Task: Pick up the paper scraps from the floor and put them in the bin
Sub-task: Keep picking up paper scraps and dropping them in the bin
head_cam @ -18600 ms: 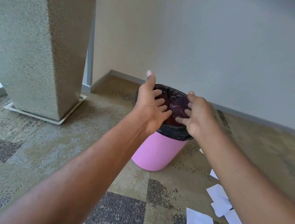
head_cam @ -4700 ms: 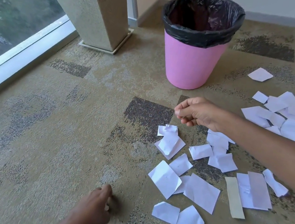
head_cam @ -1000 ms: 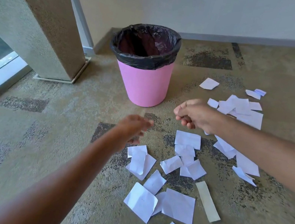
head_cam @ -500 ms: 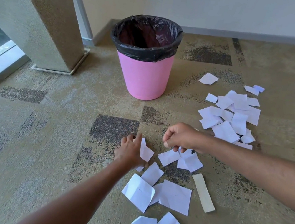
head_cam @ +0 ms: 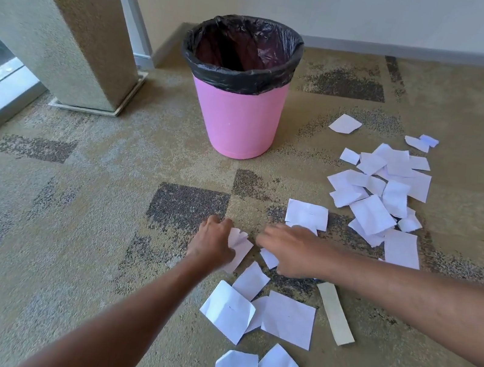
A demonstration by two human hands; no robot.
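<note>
left hand (head_cam: pixel 211 242) grips scrap (head_cam: pixel 238 245) | right hand (head_cam: pixel 290 252) blurred over scraps (head_cam: pixel 268 257), grip unclear | bin (head_cam: pixel 235 118) stands straight ahead beyond both, left hand slightly nearer

The bin (head_cam: pixel 238 122) stands on the floor (head_cam: pixel 63 249), right of the post (head_cam: pixel 68 26). The paper scraps (head_cam: pixel 288 319) lie before it and to its right (two bunches).

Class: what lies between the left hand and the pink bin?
Head view: only bare patterned carpet between the pink plastic bin and the left hand, which grips a white paper scrap.
</note>
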